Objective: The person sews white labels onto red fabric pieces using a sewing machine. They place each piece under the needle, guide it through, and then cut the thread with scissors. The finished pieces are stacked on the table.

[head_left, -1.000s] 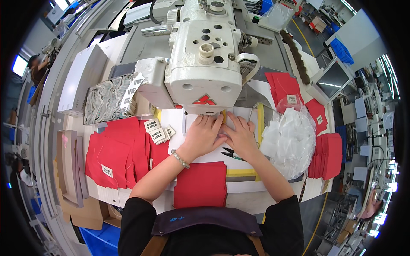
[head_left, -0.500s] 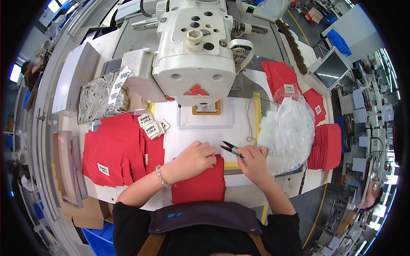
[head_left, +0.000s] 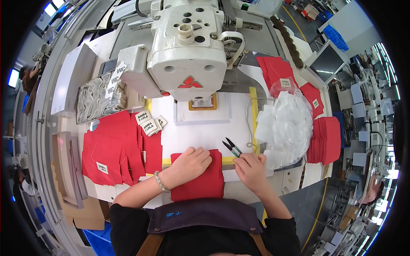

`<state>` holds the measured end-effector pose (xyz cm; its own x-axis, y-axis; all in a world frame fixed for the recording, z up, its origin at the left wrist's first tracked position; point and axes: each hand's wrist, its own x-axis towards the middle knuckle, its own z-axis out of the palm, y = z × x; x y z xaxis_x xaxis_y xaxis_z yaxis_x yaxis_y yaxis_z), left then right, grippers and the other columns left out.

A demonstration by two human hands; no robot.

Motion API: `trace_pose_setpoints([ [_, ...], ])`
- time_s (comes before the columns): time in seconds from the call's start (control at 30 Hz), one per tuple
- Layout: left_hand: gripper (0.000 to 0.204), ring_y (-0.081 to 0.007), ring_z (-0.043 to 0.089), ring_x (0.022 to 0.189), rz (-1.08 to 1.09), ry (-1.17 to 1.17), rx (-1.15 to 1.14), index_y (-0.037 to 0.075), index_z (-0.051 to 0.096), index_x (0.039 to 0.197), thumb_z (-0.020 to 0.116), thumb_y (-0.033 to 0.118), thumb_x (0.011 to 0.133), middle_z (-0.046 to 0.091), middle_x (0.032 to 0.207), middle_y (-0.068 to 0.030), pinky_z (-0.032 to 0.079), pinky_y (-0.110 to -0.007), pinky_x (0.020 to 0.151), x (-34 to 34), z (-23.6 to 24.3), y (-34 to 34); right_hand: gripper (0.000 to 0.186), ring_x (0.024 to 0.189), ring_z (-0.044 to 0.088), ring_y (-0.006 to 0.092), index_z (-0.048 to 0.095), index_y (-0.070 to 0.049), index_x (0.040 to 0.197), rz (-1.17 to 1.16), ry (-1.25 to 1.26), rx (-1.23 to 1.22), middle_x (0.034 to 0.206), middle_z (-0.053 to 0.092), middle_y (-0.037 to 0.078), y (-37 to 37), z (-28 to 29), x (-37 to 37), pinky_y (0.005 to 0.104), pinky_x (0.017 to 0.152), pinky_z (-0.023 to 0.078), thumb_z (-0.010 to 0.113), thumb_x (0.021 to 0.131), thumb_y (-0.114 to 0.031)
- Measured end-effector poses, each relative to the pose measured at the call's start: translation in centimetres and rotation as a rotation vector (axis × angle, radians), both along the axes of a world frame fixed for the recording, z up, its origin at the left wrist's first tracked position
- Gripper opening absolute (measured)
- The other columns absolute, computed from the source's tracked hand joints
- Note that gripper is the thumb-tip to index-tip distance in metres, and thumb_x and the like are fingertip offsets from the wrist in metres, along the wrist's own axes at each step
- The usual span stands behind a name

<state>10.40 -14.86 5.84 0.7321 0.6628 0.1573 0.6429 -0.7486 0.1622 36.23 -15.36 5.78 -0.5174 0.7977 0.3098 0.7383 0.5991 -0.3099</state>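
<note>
In my right hand is a pair of thread snips, its dark blades pointing up and left over the white work surface. My left hand lies across the upper part of a stack of red fabric pieces in front of me. Its fingers are curled together, and whatever may be between the tips is hidden. Left of it, more red fabric pieces are spread in an overlapping pile, with several small white labels on top. A clear frame lies under the sewing machine head.
To the right is a heap of white translucent plastic pieces, with a red stack beyond it. A box of label strips and an open carton stand on the left. A small screen sits at the back right.
The snips have turned more upright in my right hand. My left hand has come down slightly onto the red stack. The whole view has shifted a little.
</note>
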Motion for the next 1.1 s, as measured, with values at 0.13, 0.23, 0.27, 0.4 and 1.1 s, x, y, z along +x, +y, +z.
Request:
trace_pose_setpoints([
  [0.13,0.013,-0.0154,0.051,0.083,-0.011,0.01,0.083,0.011,0.058,0.094,0.059,0.015,0.081,0.05,0.087,-0.0013,0.037,-0.029,0.071,-0.9,1.3,-1.0,0.037,0.076,0.06,0.0162,0.063,-0.017,0.11,0.174,0.252,0.017,0.097,0.063,0.001,-1.0,-0.5,0.5,0.0333,0.073,0.039,0.074,0.076,-0.011],
  [0.23,0.018,-0.0137,0.051,0.083,-0.024,-0.035,0.2,0.011,0.06,0.095,0.061,0.016,0.077,0.048,0.086,-0.0002,0.036,-0.027,0.071,-1.4,3.5,-1.3,0.048,0.073,0.06,0.017,0.06,-0.021,0.12,0.421,0.394,0.084,0.1,0.063,0.005,-2.0,-0.4,-0.2,0.0317,0.068,0.044,0.075,0.075,-0.012],
  [0.27,0.02,-0.0133,0.051,0.084,-0.032,-0.035,0.251,0.011,0.061,0.096,0.061,0.016,0.077,0.049,0.087,0.0001,0.036,-0.027,0.072,-1.5,4.4,-1.2,0.052,0.072,0.06,0.0174,0.059,-0.022,0.123,0.512,0.421,0.126,0.101,0.063,0.006,-2.2,-0.4,-0.8,0.0311,0.066,0.046,0.076,0.075,-0.012],
  [0.4,0.022,-0.0121,0.054,0.09,-0.09,-0.04,0.444,0.014,0.061,0.097,0.064,0.02,0.076,0.054,0.096,0.0011,0.036,-0.027,0.073,-0.8,7.1,-0.1,0.061,0.081,0.063,0.0212,0.059,-0.02,0.133,0.642,0.257,0.155,0.108,0.062,0.011,-1.6,-0.7,-1.8,0.0303,0.068,0.053,0.071,0.075,-0.004],
  [1.1,0.026,-0.0245,0.068,0.099,-0.187,-0.103,0.347,-0.001,0.067,0.1,0.063,0.011,0.076,0.069,0.102,-0.0126,0.055,-0.035,0.089,-0.1,-2.1,4.6,0.088,0.135,0.041,0.0179,0.006,-0.003,0.157,-0.171,1.015,-0.96,0.156,0.029,0.016,3.9,-0.6,0.6,0.0299,0.109,0.035,0.055,0.086,0.015],
])
